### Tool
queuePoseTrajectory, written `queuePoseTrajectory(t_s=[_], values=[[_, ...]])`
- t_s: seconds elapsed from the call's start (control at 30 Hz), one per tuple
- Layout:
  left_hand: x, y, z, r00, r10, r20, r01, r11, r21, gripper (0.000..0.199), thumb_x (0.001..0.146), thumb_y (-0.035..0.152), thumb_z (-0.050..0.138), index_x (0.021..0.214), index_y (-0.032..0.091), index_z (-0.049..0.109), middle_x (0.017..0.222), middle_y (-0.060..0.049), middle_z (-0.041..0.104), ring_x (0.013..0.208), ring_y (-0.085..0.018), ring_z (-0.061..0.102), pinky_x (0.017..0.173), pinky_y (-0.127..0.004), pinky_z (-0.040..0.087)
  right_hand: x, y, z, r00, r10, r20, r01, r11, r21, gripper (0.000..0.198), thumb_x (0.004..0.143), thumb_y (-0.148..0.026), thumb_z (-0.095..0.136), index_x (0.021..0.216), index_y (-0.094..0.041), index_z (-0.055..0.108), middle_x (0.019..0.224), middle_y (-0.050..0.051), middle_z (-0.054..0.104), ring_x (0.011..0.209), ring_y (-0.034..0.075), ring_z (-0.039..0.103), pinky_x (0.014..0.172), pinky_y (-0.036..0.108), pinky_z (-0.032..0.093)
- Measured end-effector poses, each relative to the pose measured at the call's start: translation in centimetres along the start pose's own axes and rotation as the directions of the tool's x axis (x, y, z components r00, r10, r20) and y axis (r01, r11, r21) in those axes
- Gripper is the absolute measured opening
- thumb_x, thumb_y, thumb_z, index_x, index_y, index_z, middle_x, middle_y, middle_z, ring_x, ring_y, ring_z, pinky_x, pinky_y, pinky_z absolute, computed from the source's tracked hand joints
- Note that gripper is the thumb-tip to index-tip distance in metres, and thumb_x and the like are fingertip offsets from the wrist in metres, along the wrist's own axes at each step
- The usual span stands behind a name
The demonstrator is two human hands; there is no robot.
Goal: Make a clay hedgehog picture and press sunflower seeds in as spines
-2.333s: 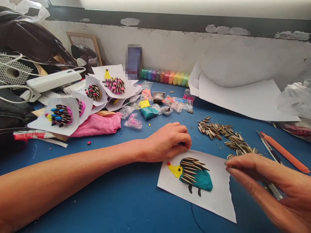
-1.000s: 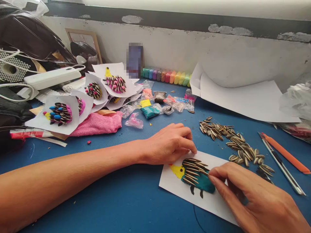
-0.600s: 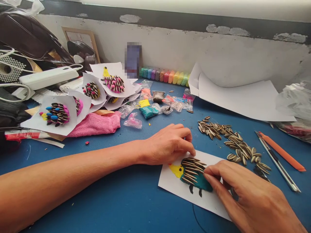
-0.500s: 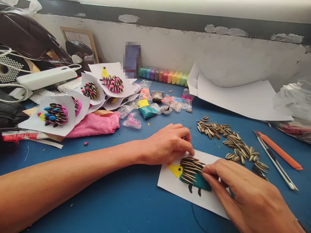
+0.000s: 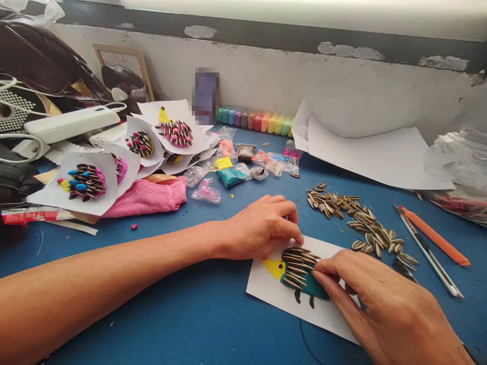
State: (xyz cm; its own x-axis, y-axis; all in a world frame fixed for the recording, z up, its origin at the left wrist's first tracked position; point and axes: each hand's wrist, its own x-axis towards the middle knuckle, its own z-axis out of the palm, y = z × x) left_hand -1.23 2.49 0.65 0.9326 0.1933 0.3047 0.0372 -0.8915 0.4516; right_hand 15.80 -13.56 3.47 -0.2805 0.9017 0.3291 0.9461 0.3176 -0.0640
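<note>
A white sheet of paper (image 5: 262, 289) lies at a slant on the blue table, bearing a hedgehog of modelling clay (image 5: 315, 288). Its head is yellow, its body dark teal with rows of striped sunflower seeds, and black legs show below. My left hand (image 5: 262, 228) rests with curled fingers on the paper's upper left corner, holding it down. Over the right end of the clay body, my right hand (image 5: 365, 289) pinches thumb and forefinger together at a sunflower seed, mostly hidden by the fingertips. A loose pile of sunflower seeds (image 5: 369, 225) lies beyond the right hand.
An orange stick (image 5: 436, 235) and a pen (image 5: 428, 253) lie at the right. Clay packets (image 5: 231, 176) sit mid-table, before a row of coloured clay (image 5: 254, 120). Finished hedgehog papers (image 5: 110, 192) and a pink cloth (image 5: 152, 197) are at left, blank sheets (image 5: 365, 152) at back right.
Both hands stay almost in place; the right fingertips remain at the clay body, shifted very slightly left. The whole view has moved a little.
</note>
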Motion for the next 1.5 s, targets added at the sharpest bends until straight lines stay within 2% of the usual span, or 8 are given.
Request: queuePoseTrajectory(t_s=[0.23, 0.53, 0.67, 0.83, 0.97, 1.13, 1.4, 1.5], values=[[-0.1, 0.0, 0.1, 1.000, 0.010, -0.026, -0.011, 1.000, -0.012, 0.022, 0.094, 0.014, 0.057, 0.097, 0.023, 0.077, 0.099, -0.006, 0.063, 0.089, -0.016, 0.051, 0.083, -0.029, 0.038, -0.2, 0.1, -0.4, 1.000, 0.023, -0.003, -0.023, 0.998, 0.064, 0.010, 0.096, -0.025, 0.052, 0.098, -0.022, 0.062, 0.084, 0.001, 0.061, 0.070, 0.011, 0.061, 0.062, 0.022, 0.047], [0.0, 0.1, -0.1, 1.000, 0.020, -0.022, -0.021, 0.999, -0.031, 0.022, 0.093, 0.012, 0.057, 0.097, 0.021, 0.076, 0.098, -0.006, 0.062, 0.089, -0.017, 0.050, 0.083, -0.029, 0.039, -0.3, 0.1, -0.4, 1.000, 0.009, 0.000, -0.009, 0.999, 0.035, 0.019, 0.096, -0.024, 0.053, 0.112, -0.021, 0.063, 0.088, 0.002, 0.060, 0.072, 0.010, 0.060, 0.063, 0.020, 0.048], [-0.1, 0.2, -0.1, 1.000, 0.008, -0.023, -0.009, 0.999, -0.050, 0.023, 0.093, 0.010, 0.054, 0.101, 0.019, 0.074, 0.098, -0.007, 0.061, 0.090, -0.017, 0.050, 0.084, -0.031, 0.040, -0.2, 2.4, -1.2, 0.988, 0.133, -0.083, -0.139, 0.988, -0.070, 0.023, 0.099, -0.031, 0.046, 0.105, -0.022, 0.066, 0.092, 0.003, 0.067, 0.075, 0.013, 0.066, 0.062, 0.024, 0.048], [-0.1, 0.1, 0.1, 0.998, -0.023, -0.054, 0.020, 0.999, -0.041, 0.025, 0.094, 0.010, 0.053, 0.110, 0.015, 0.070, 0.098, -0.008, 0.060, 0.091, -0.018, 0.050, 0.084, -0.031, 0.041, -0.7, 7.1, -0.8, 0.945, 0.281, -0.165, -0.315, 0.918, -0.241, 0.038, 0.097, -0.043, 0.039, 0.086, -0.026, 0.071, 0.087, 0.004, 0.072, 0.083, 0.025, 0.069, 0.060, 0.037, 0.047], [-0.1, -0.1, 0.3, 0.995, -0.033, -0.092, 0.030, 0.999, -0.033, 0.021, 0.095, 0.013, 0.053, 0.107, 0.013, 0.070, 0.097, -0.009, 0.060, 0.091, -0.019, 0.049, 0.082, -0.032, 0.042, -0.8, 8.3, 0.3, 0.956, 0.274, -0.108, -0.292, 0.930, -0.225, 0.040, 0.097, -0.043, 0.038, 0.098, -0.023, 0.074, 0.091, 0.006, 0.070, 0.084, 0.024, 0.067, 0.065, 0.039, 0.049], [-0.1, -0.1, 0.4, 0.996, -0.023, -0.082, 0.022, 1.000, -0.013, 0.016, 0.095, 0.018, 0.056, 0.102, 0.014, 0.070, 0.099, -0.008, 0.060, 0.090, -0.019, 0.049, 0.082, -0.032, 0.041, -0.7, 8.4, 1.0, 0.962, 0.263, -0.079, -0.274, 0.938, -0.213, 0.041, 0.099, -0.042, 0.038, 0.098, -0.020, 0.073, 0.091, 0.006, 0.068, 0.086, 0.024, 0.065, 0.079, 0.043, 0.049], [0.6, 0.2, -0.3, 0.991, -0.127, 0.027, 0.128, 0.992, -0.021, 0.006, 0.090, 0.013, 0.061, 0.086, 0.016, 0.065, 0.095, -0.004, 0.061, 0.090, -0.017, 0.052, 0.087, -0.031, 0.041, -0.5, 9.1, 0.6, 0.977, 0.207, -0.052, -0.213, 0.956, -0.203, 0.037, 0.100, -0.042, 0.039, 0.089, -0.022, 0.068, 0.089, 0.004, 0.067, 0.078, 0.021, 0.062, 0.071, 0.037, 0.048], [0.9, 0.3, -0.7, 0.991, -0.123, 0.057, 0.123, 0.992, 0.006, 0.009, 0.091, 0.013, 0.060, 0.084, 0.017, 0.065, 0.093, -0.004, 0.061, 0.089, -0.016, 0.052, 0.086, -0.029, 0.041, -0.4, 9.3, 0.5, 0.985, 0.167, -0.036, -0.171, 0.963, -0.207, 0.034, 0.099, -0.038, 0.040, 0.090, -0.022, 0.068, 0.088, 0.004, 0.067, 0.074, 0.019, 0.062, 0.075, 0.039, 0.047]])
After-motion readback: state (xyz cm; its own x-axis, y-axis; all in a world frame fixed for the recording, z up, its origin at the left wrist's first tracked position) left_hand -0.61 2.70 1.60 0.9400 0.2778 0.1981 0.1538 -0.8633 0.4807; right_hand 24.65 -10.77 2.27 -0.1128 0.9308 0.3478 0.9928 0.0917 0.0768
